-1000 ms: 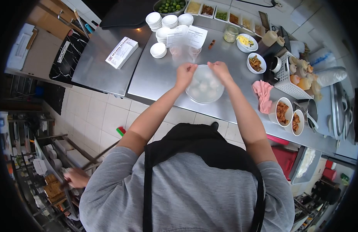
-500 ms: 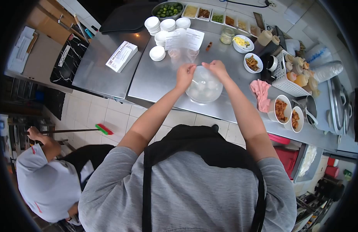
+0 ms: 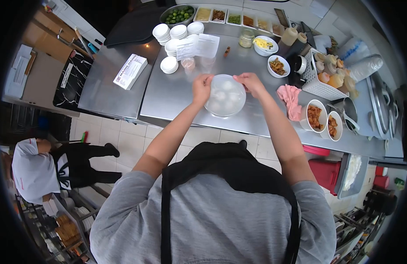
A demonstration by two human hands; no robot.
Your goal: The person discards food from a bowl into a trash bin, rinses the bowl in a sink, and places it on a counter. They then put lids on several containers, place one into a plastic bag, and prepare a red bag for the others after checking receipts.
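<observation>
On the steel counter's front part is a round, translucent lidded container (image 3: 225,97) with several pale round pieces showing through it. My left hand (image 3: 202,90) grips the upper left of its rim, fingers closed on it. At the upper right of the same rim my right hand (image 3: 251,83) pinches the edge with thumb and fingers. Behind the container lie printed papers (image 3: 207,45), two clear cups (image 3: 188,64) and stacks of small white dishes (image 3: 169,65).
To the right are a pink cloth (image 3: 289,101), food bowls (image 3: 278,66), two tubs of red food (image 3: 314,116) and a white basket (image 3: 320,83) of bottles. A box (image 3: 130,71) lies left. A co-worker (image 3: 36,169) is at the lower left.
My hands have moved apart along the rim, and more of the container's top shows between them. The co-worker has moved up and left, and the broom head has shifted left.
</observation>
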